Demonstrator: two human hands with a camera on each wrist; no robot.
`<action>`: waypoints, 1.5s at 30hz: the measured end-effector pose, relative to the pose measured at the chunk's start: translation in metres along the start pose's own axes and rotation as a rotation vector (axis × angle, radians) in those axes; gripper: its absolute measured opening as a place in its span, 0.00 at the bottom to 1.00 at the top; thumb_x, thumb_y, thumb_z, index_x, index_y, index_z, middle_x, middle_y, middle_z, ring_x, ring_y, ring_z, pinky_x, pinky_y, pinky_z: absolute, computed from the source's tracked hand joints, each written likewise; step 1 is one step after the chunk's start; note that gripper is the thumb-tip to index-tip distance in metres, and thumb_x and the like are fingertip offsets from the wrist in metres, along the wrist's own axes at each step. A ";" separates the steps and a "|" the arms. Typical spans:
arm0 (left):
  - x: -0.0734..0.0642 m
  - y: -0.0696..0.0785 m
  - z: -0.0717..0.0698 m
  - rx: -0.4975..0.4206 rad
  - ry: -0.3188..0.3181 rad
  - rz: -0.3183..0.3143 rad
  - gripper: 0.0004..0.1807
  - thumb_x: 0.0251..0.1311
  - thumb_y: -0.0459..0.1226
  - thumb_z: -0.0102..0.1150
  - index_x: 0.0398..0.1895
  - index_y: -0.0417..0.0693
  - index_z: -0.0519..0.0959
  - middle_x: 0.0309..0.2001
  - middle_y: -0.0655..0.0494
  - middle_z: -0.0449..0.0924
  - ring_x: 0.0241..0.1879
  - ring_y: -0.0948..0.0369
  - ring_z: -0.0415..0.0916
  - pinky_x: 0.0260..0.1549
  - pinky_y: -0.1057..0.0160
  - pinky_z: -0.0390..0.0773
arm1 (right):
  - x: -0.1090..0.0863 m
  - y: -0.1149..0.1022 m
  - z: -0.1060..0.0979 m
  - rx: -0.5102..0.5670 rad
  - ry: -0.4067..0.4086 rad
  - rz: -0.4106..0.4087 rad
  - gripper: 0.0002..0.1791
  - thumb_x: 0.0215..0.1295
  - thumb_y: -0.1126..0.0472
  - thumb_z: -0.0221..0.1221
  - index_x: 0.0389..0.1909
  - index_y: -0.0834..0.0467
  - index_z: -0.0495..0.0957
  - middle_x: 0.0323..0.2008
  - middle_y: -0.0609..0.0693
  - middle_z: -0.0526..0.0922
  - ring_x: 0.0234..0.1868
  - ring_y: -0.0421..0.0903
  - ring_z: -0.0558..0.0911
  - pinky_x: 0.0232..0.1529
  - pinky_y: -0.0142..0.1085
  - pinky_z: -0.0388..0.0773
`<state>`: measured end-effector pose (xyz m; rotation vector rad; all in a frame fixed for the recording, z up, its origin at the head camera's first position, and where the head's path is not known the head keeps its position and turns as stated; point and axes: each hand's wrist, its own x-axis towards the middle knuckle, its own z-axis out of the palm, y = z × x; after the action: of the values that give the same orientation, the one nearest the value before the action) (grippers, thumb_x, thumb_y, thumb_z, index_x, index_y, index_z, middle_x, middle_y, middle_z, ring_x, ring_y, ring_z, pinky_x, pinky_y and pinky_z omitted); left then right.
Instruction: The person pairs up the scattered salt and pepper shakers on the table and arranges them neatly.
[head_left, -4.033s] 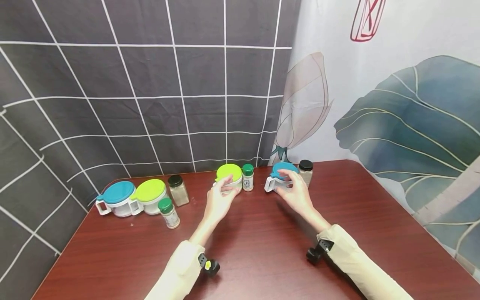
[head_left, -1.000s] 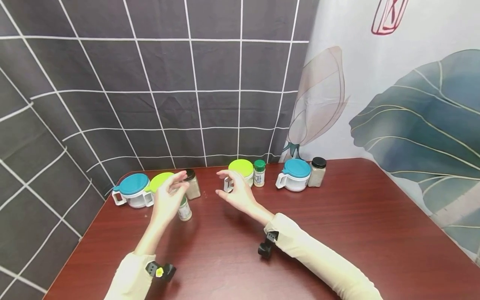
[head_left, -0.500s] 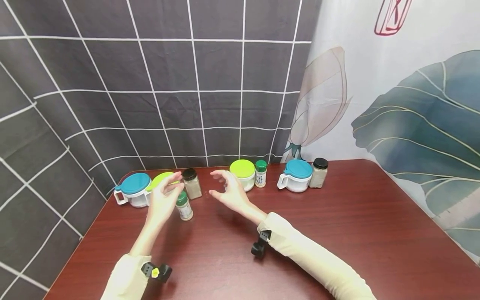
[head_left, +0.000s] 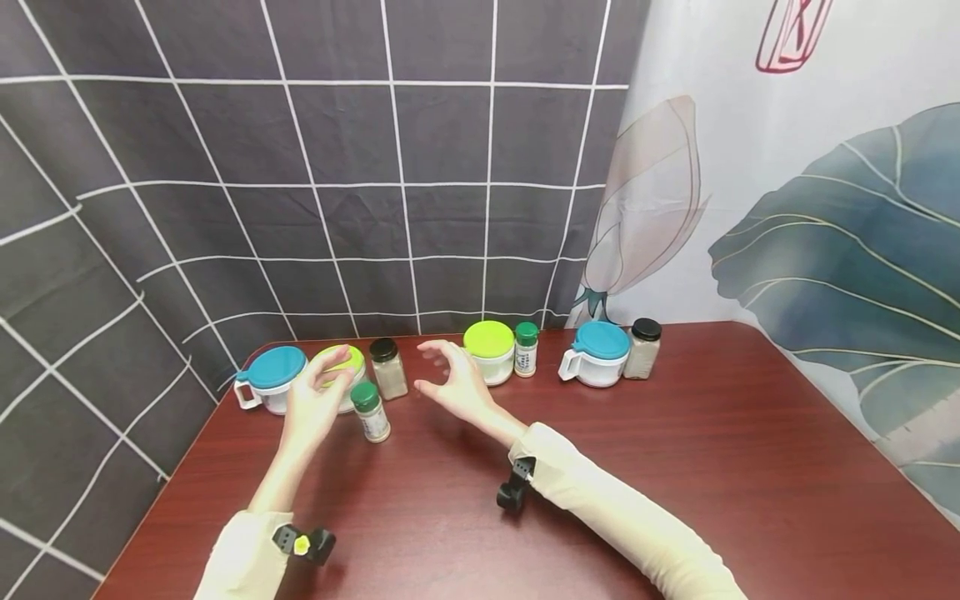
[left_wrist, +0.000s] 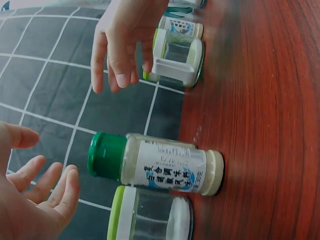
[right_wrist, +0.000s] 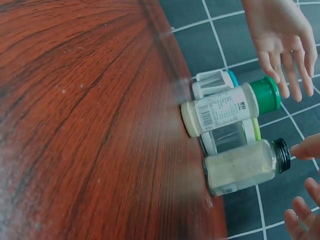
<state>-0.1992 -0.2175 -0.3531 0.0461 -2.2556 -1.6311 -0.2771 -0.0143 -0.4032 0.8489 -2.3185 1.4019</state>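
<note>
My left hand (head_left: 311, 408) hovers by the left lime-lidded seasoning pot (head_left: 354, 360), hiding part of it; thumb and fingers are apart with nothing between them. Just right of it stands a green-capped shaker bottle (head_left: 371, 412), also seen in the left wrist view as a labelled bottle (left_wrist: 167, 165). Behind that shaker is a black-capped glass jar (head_left: 390, 371) of pale powder. My right hand (head_left: 463, 387), fingers loosely bent and holding nothing, hangs between this jar and the other lime-lidded pot (head_left: 489, 346). In the right wrist view its fingers (right_wrist: 302, 215) are near the black cap.
A blue-lidded pot (head_left: 276, 371) stands at the far left. Towards the back right are another green-capped shaker (head_left: 526, 354), a blue-lidded pot (head_left: 600, 350) and a black-capped jar (head_left: 642, 350). Dark tiled cloth (head_left: 442, 225) hangs behind the red-brown table (head_left: 450, 517).
Four seconds ago my hands were at the right-hand lime and blue pots; both have moved left to the left group. Lately both drift slightly left. The containers stand in the same order.
</note>
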 end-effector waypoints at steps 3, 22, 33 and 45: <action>-0.001 -0.002 -0.004 0.012 0.005 -0.013 0.21 0.65 0.31 0.54 0.62 0.38 0.71 0.61 0.40 0.74 0.39 0.85 0.71 0.42 0.86 0.70 | 0.002 -0.001 0.002 0.010 -0.014 0.024 0.26 0.51 0.64 0.69 0.53 0.58 0.75 0.48 0.55 0.82 0.47 0.52 0.80 0.48 0.44 0.80; -0.003 -0.015 -0.018 0.026 0.065 -0.040 0.23 0.65 0.32 0.55 0.62 0.36 0.70 0.60 0.38 0.74 0.35 0.87 0.70 0.40 0.86 0.71 | 0.004 -0.008 0.014 0.012 -0.038 0.020 0.25 0.52 0.63 0.68 0.53 0.57 0.75 0.45 0.53 0.82 0.47 0.47 0.80 0.45 0.33 0.79; -0.005 -0.022 -0.024 0.033 0.091 -0.056 0.22 0.64 0.32 0.55 0.61 0.35 0.71 0.60 0.38 0.74 0.34 0.89 0.70 0.38 0.87 0.71 | 0.004 -0.010 0.019 0.034 -0.044 0.025 0.26 0.50 0.65 0.69 0.53 0.58 0.75 0.45 0.56 0.82 0.46 0.48 0.81 0.45 0.34 0.80; -0.003 -0.032 -0.035 0.084 0.131 -0.111 0.22 0.65 0.35 0.55 0.61 0.40 0.73 0.61 0.41 0.75 0.35 0.91 0.69 0.37 0.86 0.71 | 0.007 -0.007 0.025 0.046 -0.052 0.023 0.26 0.50 0.66 0.69 0.52 0.60 0.75 0.45 0.60 0.82 0.46 0.54 0.82 0.47 0.39 0.81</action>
<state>-0.1915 -0.2598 -0.3739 0.2961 -2.2556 -1.5384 -0.2768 -0.0406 -0.4064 0.8846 -2.3503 1.4645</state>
